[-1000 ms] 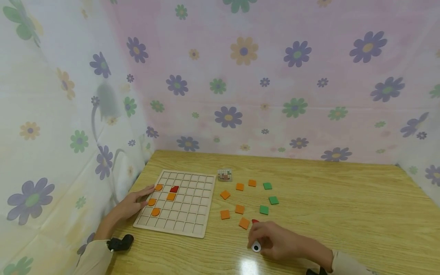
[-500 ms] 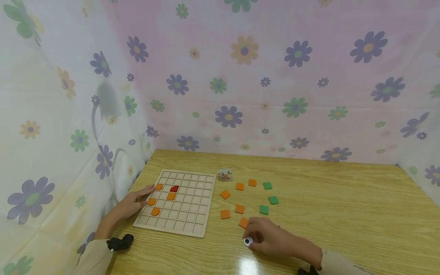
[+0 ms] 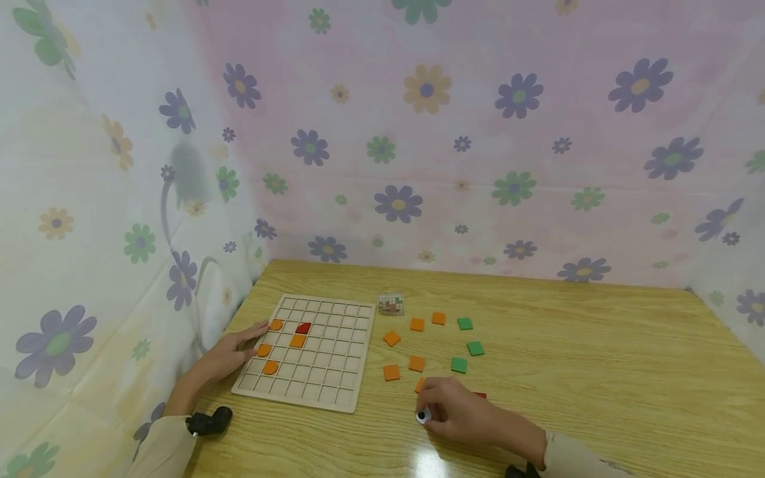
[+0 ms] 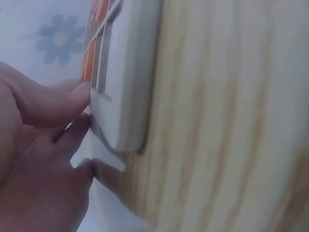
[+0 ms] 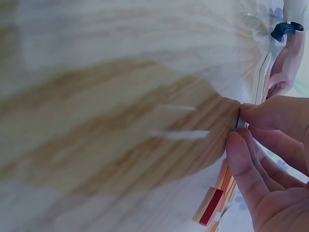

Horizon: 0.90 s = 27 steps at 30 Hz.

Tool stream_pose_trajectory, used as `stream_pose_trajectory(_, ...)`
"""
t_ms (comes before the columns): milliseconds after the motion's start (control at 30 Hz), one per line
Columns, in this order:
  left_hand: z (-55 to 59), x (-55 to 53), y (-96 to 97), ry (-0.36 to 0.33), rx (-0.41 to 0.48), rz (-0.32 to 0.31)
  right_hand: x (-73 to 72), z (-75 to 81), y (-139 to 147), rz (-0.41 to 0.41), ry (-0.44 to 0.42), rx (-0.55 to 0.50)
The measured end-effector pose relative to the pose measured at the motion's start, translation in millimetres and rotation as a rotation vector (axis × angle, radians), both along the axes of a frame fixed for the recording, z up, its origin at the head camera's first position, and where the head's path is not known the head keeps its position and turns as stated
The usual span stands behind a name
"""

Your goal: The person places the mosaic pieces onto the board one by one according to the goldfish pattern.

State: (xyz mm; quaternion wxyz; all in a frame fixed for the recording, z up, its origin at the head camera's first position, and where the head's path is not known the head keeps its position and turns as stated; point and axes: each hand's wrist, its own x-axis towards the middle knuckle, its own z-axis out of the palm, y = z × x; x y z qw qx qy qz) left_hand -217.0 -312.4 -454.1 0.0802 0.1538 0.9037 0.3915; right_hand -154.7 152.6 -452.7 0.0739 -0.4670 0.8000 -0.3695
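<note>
My right hand [image 3: 457,408] pinches a small white disc with a black dot [image 3: 423,416], like an eye, between thumb and fingers just above or at the tabletop. Only a thin edge of that disc shows in the right wrist view. A red piece [image 3: 480,395] lies partly hidden behind this hand, and an orange square tile [image 3: 420,385] is half covered by it. At the left, my left hand [image 3: 224,355] touches the side of a wooden grid board [image 3: 335,378], its thumb [image 4: 79,96] at the edge. The board carries orange round pieces [image 3: 271,368], an orange square [image 3: 297,340] and a red piece [image 3: 303,328].
Several orange squares [image 3: 391,372] and green squares [image 3: 459,365] lie loose right of the board. A small picture card [image 3: 391,304] rests by its far corner. Flower-printed cloth [image 3: 397,202] stands behind the wooden table [image 3: 597,358] and along its left side.
My right hand has shifted left with the white disc. The red piece that was beyond its fingers now shows behind the knuckles. My left hand and the board stay put.
</note>
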Motion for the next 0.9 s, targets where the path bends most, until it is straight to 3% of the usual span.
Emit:
stream_pose_trajectory(567,0.5,0.5,1.1,0.001,-0.007,-0.002,-14.6,3.0,-23.8,-0.034,0.074,-0.031)
stream_pose_trajectory(900,0.4,1.1,0.0,0.006,0.003,0.006,-23.0,14.8,-48.6,-0.079,0.040,-0.009)
